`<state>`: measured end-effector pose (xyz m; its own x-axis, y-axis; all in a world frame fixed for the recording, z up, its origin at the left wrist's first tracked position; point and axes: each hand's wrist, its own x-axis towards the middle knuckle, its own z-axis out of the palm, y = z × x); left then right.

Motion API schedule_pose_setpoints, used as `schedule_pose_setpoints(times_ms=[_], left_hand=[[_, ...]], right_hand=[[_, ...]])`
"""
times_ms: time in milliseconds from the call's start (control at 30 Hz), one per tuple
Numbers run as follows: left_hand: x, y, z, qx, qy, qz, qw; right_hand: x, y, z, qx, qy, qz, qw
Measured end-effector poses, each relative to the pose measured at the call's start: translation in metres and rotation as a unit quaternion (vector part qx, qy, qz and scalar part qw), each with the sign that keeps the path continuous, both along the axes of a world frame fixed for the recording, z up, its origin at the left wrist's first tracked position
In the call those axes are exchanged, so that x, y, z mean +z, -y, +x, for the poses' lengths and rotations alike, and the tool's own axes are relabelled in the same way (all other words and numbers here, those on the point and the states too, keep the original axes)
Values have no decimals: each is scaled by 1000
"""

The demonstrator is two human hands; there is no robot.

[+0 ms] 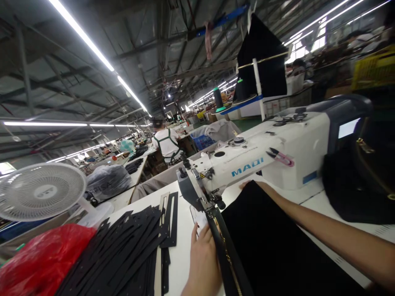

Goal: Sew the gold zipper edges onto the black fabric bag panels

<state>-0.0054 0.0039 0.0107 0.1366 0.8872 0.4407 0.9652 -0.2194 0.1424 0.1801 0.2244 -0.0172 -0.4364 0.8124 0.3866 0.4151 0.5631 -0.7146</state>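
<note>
A black fabric panel (271, 242) with a gold-toothed zipper (227, 257) along its left edge lies under the head of a white sewing machine (247, 160). My left hand (203, 259) rests flat at the zipper edge, just in front of the presser foot (211, 209), its fingers stretched out. At the panel's far corner, below the machine arm, is my right hand (261, 186). It grips the fabric there, with most of its fingers hidden behind the cloth. The needle point cannot be made out.
Many black cut strips (123, 246) lie left of the machine, near a red plastic bag (46, 259) and a white fan (43, 191). Pink-handled thread snips (280, 157) sit on the machine body. A black zippered piece (364, 176) lies right. A person (168, 142) sits ahead.
</note>
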Motion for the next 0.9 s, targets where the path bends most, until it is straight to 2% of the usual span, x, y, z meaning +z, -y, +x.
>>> schedule_pose_setpoints(times_ms=[100, 233, 333, 433, 567, 667, 767, 833, 900], left_hand=[[-3, -1, 3, 18, -31, 12, 999], [3, 1, 6, 0, -68, 13, 998], [13, -1, 8, -27, -67, -17, 997], [17, -2, 12, -10, -43, -36, 998], [12, 5, 16, 29, -4, -29, 999], [2, 10, 13, 79, 31, 25, 996], [-9, 11, 5, 62, 4, 70, 996], [-14, 9, 0, 13, -38, 54, 998], [-14, 6, -4, -24, -67, 28, 997]], right_hand=[[9, -6, 15, -28, 69, -29, 997], [12, 0, 12, -51, 164, -22, 985], [9, 11, 3, -57, 234, 15, 970], [11, 16, -1, -49, 284, 61, 956], [29, 15, -6, -29, 315, 128, 940], [44, 32, -13, -21, 315, 184, 931], [45, 70, -21, 38, 299, 231, 925], [37, 98, -26, 133, 244, 256, 926], [27, 118, -29, 201, 197, 248, 927]])
